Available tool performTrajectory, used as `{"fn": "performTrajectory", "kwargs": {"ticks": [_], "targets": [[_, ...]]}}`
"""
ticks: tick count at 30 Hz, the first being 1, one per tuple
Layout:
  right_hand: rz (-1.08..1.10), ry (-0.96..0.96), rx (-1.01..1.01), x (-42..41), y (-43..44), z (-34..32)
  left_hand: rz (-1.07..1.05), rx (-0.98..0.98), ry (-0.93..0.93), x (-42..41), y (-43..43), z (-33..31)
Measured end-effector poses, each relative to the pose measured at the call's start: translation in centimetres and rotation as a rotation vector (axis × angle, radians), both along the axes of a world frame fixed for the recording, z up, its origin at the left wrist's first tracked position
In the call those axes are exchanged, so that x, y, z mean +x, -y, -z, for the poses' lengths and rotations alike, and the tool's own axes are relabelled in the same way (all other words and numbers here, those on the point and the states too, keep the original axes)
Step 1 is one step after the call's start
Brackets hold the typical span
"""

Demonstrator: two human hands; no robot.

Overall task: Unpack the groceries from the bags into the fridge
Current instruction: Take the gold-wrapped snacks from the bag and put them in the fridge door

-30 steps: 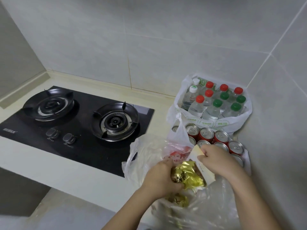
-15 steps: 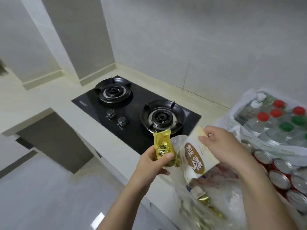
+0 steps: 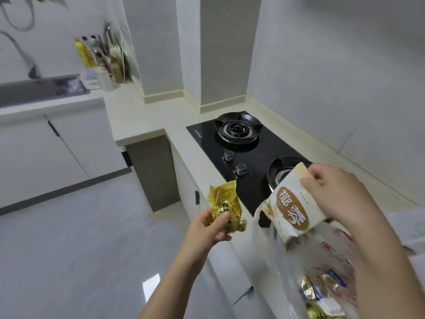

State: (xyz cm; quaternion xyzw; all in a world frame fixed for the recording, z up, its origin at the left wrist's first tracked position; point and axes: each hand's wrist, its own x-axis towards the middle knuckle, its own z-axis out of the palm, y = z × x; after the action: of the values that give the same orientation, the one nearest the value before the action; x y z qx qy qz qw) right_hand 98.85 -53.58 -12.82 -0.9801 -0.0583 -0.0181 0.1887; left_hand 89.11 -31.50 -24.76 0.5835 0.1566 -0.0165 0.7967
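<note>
Packet [image 3: 292, 210], brown 椰蓉 lettering; gold wrapper [image 3: 226, 201]

Pale grey tiled walls [image 3: 333, 65] meet a cream table [image 3: 147, 113] with a black two-burner stove [image 3: 248, 155] set in it, white cabinets [image 3: 34, 153] and a sink [image 3: 30, 92] stand at the left, and the glossy grey floor [image 3: 69, 238] reflects a bright patch.

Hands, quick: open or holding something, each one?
Left hand: closed, gripping a crinkled gold foil packet.
Right hand: closed, pinching the top corner of a white pouch with brown lettering.
</note>
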Motion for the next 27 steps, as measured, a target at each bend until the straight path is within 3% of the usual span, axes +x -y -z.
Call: {"fn": "performTrajectory", "kwargs": {"ticks": [10, 21, 27], "targets": [[-0.123, 0.020, 0.013, -4.8, -7.9, -2.1, -0.173, -0.068, 0.028, -5.8, -6.6, 0.2], [-0.159, -0.214, -0.309, -10.2, -15.4, -3.5, -0.318, -0.020, 0.027, -15.3, -15.7, -0.1], [-0.214, -0.189, -0.250, -13.1, -19.2, -3.3, -0.333, -0.011, 0.040, -18.0, -18.3, -0.2]]}}
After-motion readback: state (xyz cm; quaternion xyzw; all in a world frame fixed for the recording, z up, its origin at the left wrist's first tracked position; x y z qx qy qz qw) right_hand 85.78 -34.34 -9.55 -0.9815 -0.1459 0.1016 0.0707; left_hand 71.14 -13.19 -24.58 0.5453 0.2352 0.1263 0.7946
